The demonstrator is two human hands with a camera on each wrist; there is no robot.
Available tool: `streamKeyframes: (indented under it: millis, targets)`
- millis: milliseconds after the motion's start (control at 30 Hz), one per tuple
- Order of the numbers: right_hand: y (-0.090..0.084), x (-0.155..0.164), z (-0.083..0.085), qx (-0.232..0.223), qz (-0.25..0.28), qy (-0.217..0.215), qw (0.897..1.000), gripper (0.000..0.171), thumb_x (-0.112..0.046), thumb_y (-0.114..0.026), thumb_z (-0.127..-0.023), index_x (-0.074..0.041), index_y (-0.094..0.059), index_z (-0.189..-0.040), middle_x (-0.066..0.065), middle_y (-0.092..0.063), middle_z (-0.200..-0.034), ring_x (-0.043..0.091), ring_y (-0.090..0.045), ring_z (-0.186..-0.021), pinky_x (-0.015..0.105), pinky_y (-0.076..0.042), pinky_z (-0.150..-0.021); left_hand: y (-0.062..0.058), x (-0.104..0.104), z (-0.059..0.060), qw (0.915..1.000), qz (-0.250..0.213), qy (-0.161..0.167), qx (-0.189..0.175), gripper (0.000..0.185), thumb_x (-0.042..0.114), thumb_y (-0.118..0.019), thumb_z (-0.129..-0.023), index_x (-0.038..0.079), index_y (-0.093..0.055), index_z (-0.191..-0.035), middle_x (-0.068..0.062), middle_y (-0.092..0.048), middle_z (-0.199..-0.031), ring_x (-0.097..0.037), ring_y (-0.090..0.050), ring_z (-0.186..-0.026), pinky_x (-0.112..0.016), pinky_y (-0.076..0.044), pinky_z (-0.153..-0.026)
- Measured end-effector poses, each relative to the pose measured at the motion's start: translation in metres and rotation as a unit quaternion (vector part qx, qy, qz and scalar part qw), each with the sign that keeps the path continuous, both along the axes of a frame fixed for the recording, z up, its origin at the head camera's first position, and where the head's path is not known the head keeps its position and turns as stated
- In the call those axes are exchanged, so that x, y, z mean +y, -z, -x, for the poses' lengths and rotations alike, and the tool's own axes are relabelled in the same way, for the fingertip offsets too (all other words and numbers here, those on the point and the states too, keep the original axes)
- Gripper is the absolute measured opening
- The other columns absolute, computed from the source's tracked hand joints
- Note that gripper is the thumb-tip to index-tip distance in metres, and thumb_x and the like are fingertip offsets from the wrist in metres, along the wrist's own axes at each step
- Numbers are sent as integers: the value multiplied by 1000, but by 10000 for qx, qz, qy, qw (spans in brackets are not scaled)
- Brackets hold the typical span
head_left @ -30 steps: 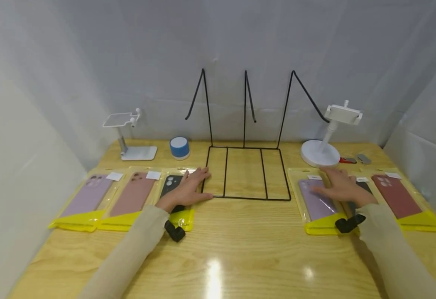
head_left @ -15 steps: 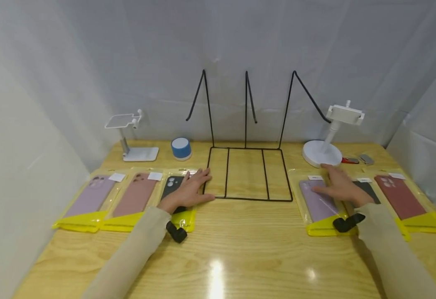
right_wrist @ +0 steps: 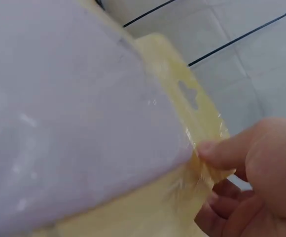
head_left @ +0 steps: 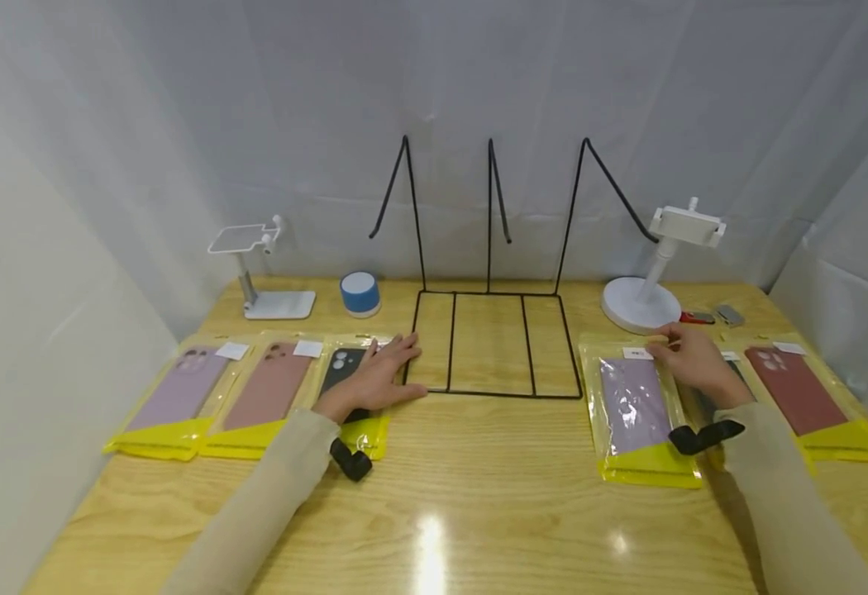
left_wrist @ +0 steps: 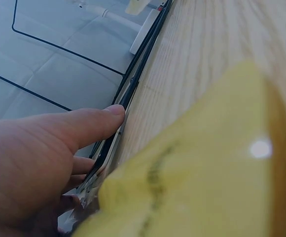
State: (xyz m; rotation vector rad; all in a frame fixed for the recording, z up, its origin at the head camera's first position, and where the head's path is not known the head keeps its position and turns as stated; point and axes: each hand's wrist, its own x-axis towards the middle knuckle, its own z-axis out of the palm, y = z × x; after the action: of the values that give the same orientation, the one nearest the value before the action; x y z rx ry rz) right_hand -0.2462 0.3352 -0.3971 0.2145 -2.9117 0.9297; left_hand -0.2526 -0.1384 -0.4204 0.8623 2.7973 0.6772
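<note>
Seen from the wearer's head, a clear plastic packet with a yellow near end and a lilac phone case inside [head_left: 631, 409] is right of centre on a pale wooden table [head_left: 493, 487]. The right hand [head_left: 694, 368] pinches the packet's far right corner between thumb and curled fingers, beside a small white label [head_left: 637, 353]. The left hand [head_left: 374, 380] is spread over a similar packet with a black phone case [head_left: 341, 368], at the left side of a black wire rack with three upright prongs [head_left: 488, 292].

The step looks like lifting the lilac packet. The pinch sits off-centre, so it will probably hang tilted; a hold nearer the middle, clear of the hole in its yellow header strip [right_wrist: 209, 118], should keep it level. Whether its near end touches the table cannot be told.

For moving, bare wood lies near and left of the packet. The rack's near right corner is just beside its left edge. Beyond its far edge, close by, stands a white phone stand with a round base [head_left: 638, 306]; to the right, a packet with a dark red case [head_left: 791, 388] limits sideways room.
</note>
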Motion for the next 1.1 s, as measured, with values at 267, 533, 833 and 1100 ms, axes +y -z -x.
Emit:
streamKeyframes:
  millis: [267,533,833,1100]
  targets:
    - [-5,4,-6,765,795,-406,9931,19,-10,-55,-98,6,-56,-109,3,-50,-63,12,-44,-53,28,-39,-50,1,1,0,10000,-5,-9,32,68,37,-63,-92,-2,-41,-143,-18,-21,-158,-38,-15,-146,-65,-3,-114]
    - [-25,-5,-17,1608,1453,-337,9756,10,-2,-58,-95,1,-61,-104,-7,-39,-60,7,-35,-47,25,-31,-42,2,-1,-1,9996,-281,79,50,75,46,-62,-91,-4,-42,-142,-21,-22,-157,-40,-15,-146,-65,0,-114]
    - [-56,-15,-28,1784,2180,-331,9589,28,-1,-57,-95,-28,-61,-97,-10,-42,-62,7,-35,-48,25,-29,-42,3,-2,0,9999,-120,16,27,69,38,-63,-92,-3,-41,-143,-20,-22,-158,-39,-15,-146,-65,-1,-114]
    - [-92,-29,-41,2027,2718,-422,9398,23,1,-58,-93,-20,-66,-97,-8,-54,-65,7,-42,-49,21,-34,-44,2,-1,1,10000,-15,11,70,68,37,-63,-92,-2,-41,-143,-20,-23,-157,-39,-16,-146,-65,-3,-114]
